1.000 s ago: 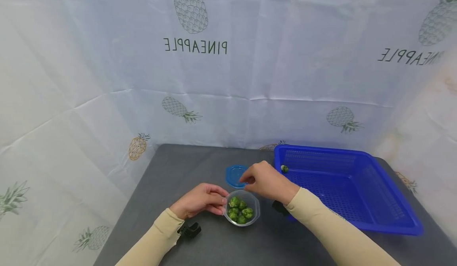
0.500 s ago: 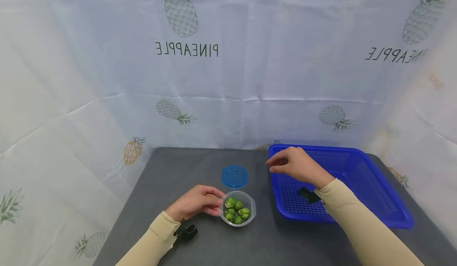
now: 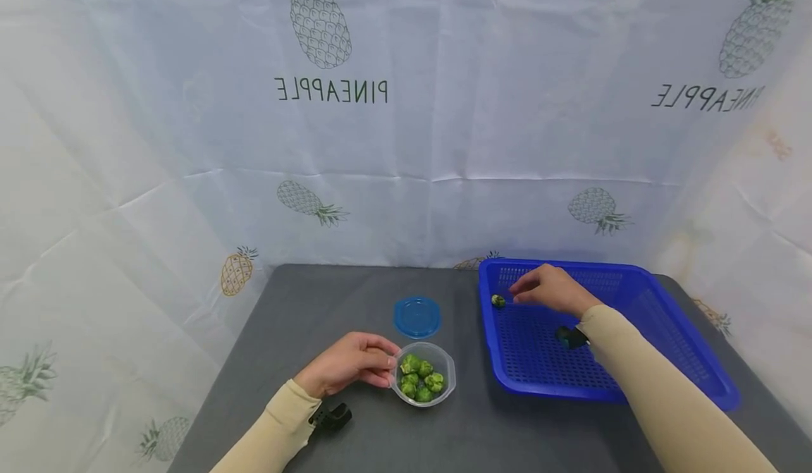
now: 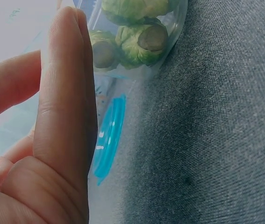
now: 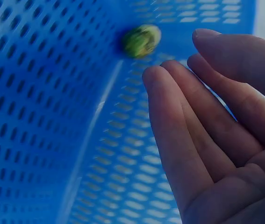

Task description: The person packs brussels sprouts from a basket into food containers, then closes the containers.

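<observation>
At the middle of the table stands a clear plastic tub (image 3: 444, 390) with several Brussels sprouts (image 3: 423, 388) in it. My left hand (image 3: 352, 364) holds the tub's left edge, thumb and fingertips at the rim; in the left wrist view the thumb (image 4: 64, 93) lies along its wall. Over the back left part of the blue basket (image 3: 495, 360) is my right hand (image 3: 552, 290), fingers parted from the thumb and nothing between them. One Brussels sprout (image 3: 497, 301) sits in that basket corner, just left of my fingertips. The right wrist view shows this sprout (image 5: 142, 41) beyond the fingertips.
Behind the tub lies a blue lid (image 3: 416, 317) on the dark grey table (image 3: 336, 297). The slotted basket takes up the table's right side. A white curtain (image 3: 406, 134) with printed pineapples hangs behind the table and along its sides.
My right hand has moved right from above the tub and lid, over the basket's left rim, and down into the basket near the sprout. The left hand has stayed at the tub.
</observation>
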Motion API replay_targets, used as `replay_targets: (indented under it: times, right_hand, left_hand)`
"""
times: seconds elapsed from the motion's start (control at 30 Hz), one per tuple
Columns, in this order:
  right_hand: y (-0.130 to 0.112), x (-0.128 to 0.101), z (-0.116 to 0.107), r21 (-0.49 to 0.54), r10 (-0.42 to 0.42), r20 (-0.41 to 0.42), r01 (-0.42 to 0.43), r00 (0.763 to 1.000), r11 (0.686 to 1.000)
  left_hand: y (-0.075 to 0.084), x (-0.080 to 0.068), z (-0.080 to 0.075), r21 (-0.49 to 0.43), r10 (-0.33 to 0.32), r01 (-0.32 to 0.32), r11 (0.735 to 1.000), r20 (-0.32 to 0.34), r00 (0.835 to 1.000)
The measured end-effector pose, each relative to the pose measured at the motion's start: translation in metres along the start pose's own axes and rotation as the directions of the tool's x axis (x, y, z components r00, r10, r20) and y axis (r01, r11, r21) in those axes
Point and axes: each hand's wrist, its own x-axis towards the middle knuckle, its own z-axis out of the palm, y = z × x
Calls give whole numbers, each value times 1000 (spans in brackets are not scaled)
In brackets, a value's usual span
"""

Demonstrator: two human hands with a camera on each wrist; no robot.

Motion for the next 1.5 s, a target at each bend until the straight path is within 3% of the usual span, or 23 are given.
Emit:
replay_targets:
  times: [0.23,0.57,1.5]
  right_hand:
    - [17,12,4,80,37,47,-41,998,996]
    - [25,29,16,116,56,33,-60,998,991]
    - [17,37,25,67,88,28,-89,996,994]
  left_hand:
    - [0,-1,0,-9,1,-1,1000,6,1000]
    - [-2,1,-4,-15,8,-8,1000,23,1000]
    - [-2,4,-6,-23,-14,14,1000,4,1000]
